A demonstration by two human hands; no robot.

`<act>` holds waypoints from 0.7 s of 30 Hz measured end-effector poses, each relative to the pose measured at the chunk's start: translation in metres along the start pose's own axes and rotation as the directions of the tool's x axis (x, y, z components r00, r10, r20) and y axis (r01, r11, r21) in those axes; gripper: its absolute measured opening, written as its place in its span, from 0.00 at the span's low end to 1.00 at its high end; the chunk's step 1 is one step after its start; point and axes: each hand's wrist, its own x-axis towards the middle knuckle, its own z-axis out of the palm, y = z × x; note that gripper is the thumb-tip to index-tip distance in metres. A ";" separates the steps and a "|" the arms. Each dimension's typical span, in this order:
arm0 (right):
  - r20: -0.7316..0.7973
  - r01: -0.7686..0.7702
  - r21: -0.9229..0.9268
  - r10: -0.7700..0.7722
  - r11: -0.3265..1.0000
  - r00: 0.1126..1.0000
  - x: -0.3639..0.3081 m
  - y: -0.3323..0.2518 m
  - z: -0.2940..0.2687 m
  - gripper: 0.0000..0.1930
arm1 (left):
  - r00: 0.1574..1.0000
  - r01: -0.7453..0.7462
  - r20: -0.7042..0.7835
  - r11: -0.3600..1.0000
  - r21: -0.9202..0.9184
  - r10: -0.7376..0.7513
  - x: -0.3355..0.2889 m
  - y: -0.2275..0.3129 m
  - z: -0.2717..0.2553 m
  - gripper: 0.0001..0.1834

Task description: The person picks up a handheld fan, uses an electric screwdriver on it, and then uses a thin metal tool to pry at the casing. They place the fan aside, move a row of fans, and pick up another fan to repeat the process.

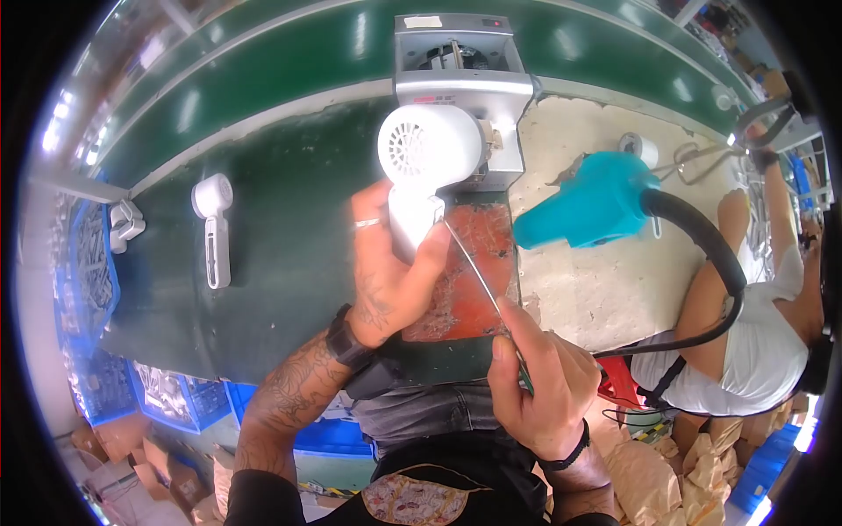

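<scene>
In my left hand [386, 285] is a white handheld fan [430, 145], its round slotted head up and its handle between my thumb and fingers. My right hand [548, 386] grips a screwdriver [474, 270] with a thin metal shaft; only a bit of green handle shows. The shaft's tip meets the fan's handle near a small opening, close to my left thumb. Whether it sits inside or just touches is too small to tell. Beneath them a red-brown mat [478, 289] lies on the green table. A similar white fan [215, 232] lies to the left.
A silver-grey machine [465, 83] stands behind the fan. To the right, a teal blower [588, 206] with a black hose rests on a beige sheet [561, 298]. Blue crates [171, 399] of parts line the left. Another person [745, 337] sits at the right.
</scene>
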 end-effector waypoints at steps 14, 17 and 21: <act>0.055 -0.030 -0.005 0.031 1.000 0.998 -0.002 -0.001 -0.004 0.21 | 0.999 0.042 0.005 0.998 -0.049 -0.041 -0.001 -0.003 0.000 0.31; 0.030 -0.014 -0.009 0.015 1.000 0.999 -0.002 -0.001 -0.005 0.21 | 0.999 0.034 0.010 0.999 0.005 -0.034 -0.001 -0.005 -0.001 0.31; 0.069 0.007 -0.077 -0.001 0.997 0.998 0.000 -0.003 -0.006 0.22 | 0.999 0.042 -0.003 0.999 -0.021 -0.042 -0.002 -0.006 0.000 0.31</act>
